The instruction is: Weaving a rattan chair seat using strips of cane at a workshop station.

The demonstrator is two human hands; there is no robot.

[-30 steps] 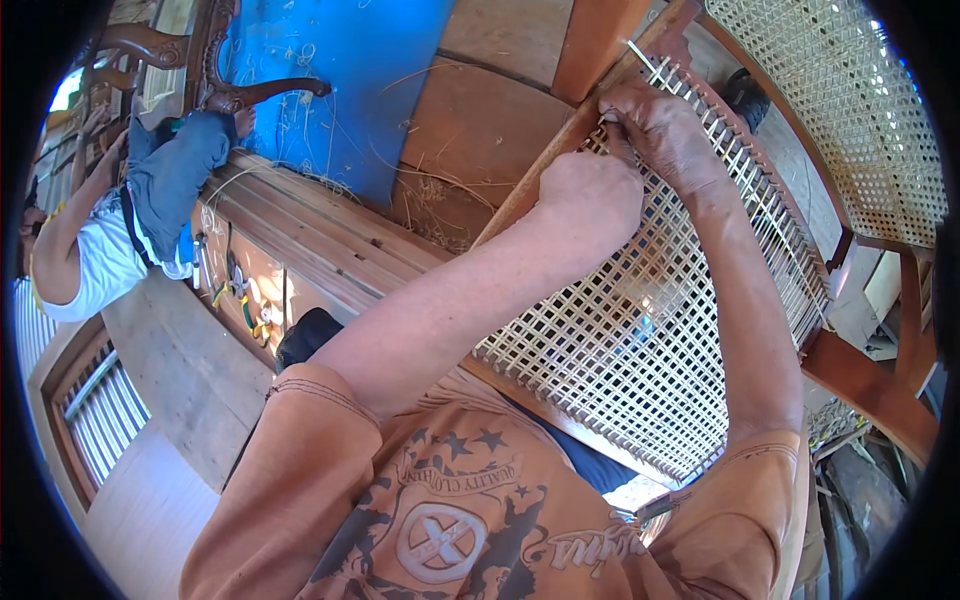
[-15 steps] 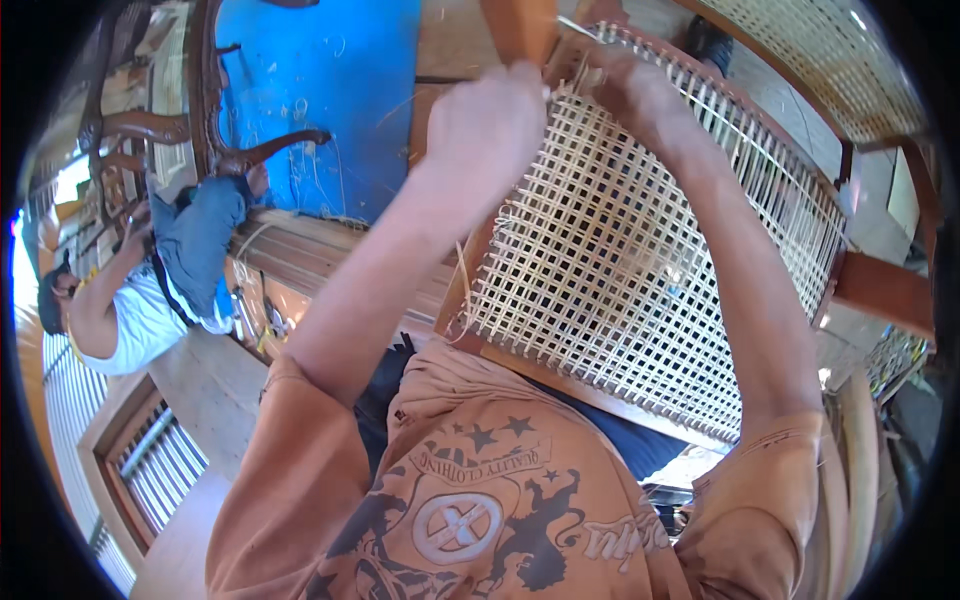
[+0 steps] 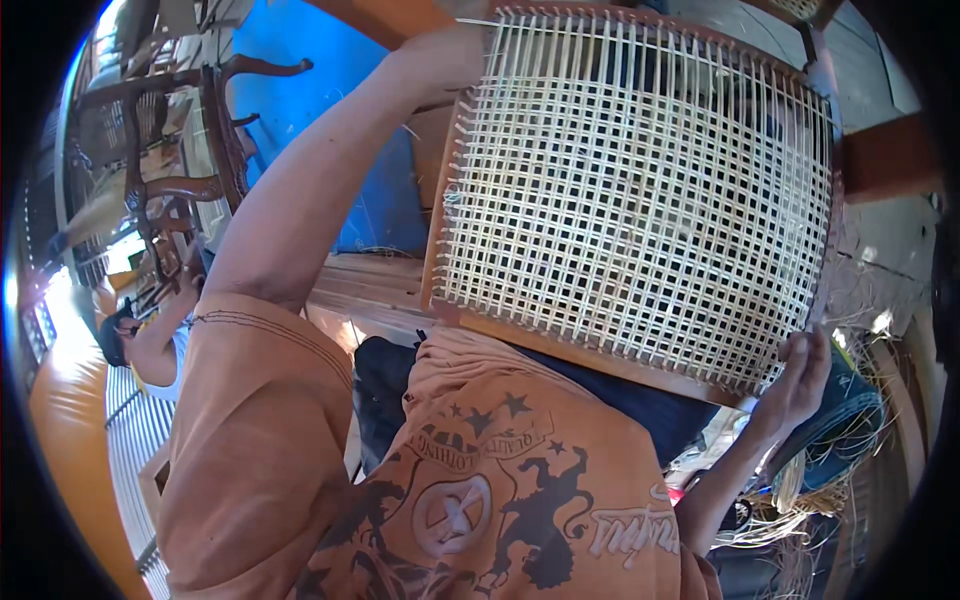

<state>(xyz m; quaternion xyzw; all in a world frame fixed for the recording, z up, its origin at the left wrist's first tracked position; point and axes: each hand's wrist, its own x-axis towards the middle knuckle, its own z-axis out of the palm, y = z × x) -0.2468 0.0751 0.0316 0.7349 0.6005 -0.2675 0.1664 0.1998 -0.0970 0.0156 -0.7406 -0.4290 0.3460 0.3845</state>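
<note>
A wooden seat frame (image 3: 560, 340) with an open cane weave (image 3: 640, 210) leans over my lap. Close crossing strands fill most of it; along the far side, mainly lengthwise strands show wider gaps. My left hand (image 3: 450, 60) is at the far left corner, its fingers hidden behind the rim. A pale cane strand (image 3: 520, 24) runs along the far edge beside that hand. At the near right corner my right hand (image 3: 798, 385) grips the frame, fingertips against the edge of the weave. Small loops of cane wrap the rim on several sides.
An orange-brown wooden piece (image 3: 385, 18) juts in above my left hand. A blue panel (image 3: 365, 200) and carved dark chair frames (image 3: 170, 188) stand left, near another person (image 3: 155, 350). At right are a wooden bar (image 3: 890, 160) and loose cane strands (image 3: 790, 525).
My right hand has left the far edge and come down to the near right corner. The seat appears shifted and turned slightly in view. My left hand stays by the far left corner.
</note>
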